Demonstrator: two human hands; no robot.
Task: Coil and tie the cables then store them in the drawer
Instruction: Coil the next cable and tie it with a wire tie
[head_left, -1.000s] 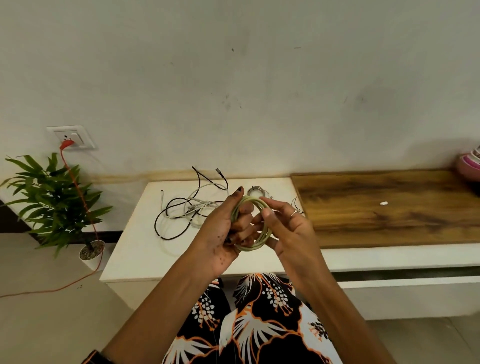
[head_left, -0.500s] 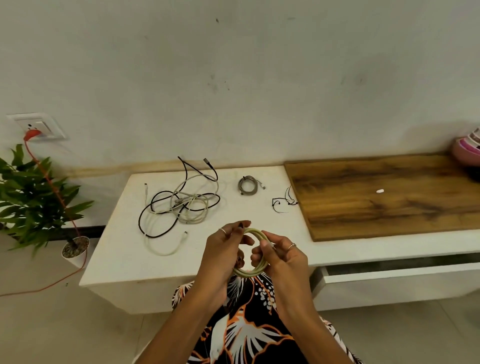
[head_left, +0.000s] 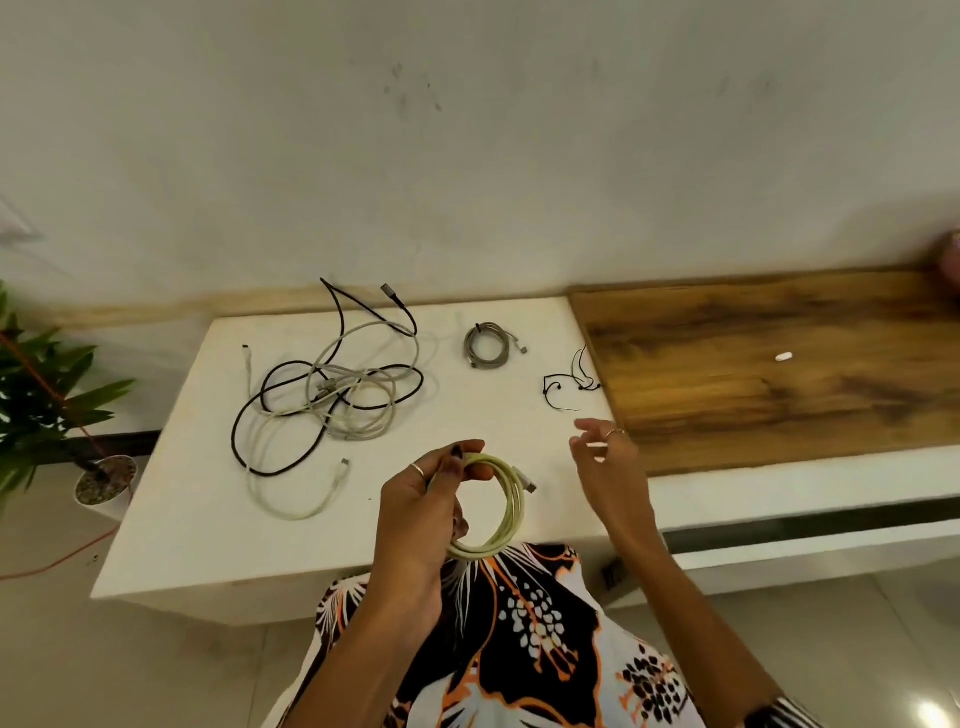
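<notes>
My left hand (head_left: 421, 514) grips a pale green cable coil (head_left: 506, 514) above the front of the white table (head_left: 171, 519), its plug sticking out to the right. Apart from the coil, my right hand (head_left: 605, 457) hovers with loose fingers and holds nothing. A tangle of black and white cables (head_left: 332, 395) lies on the table's left part. A tied grey coil (head_left: 488, 345) rests near the back. Thin black ties (head_left: 569, 384) lie by the wooden top. The drawer (head_left: 810, 532) under the wooden top stands slightly open.
The wooden top (head_left: 769, 364) on the right carries a small white piece (head_left: 783, 356). A potted plant (head_left: 47, 395) and an orange cord (head_left: 57, 561) are on the floor at the left. My patterned lap fills the bottom middle.
My right hand has let go of the green coil and moved right and away. The left hand alone keeps the coil. The view has tilted down.
</notes>
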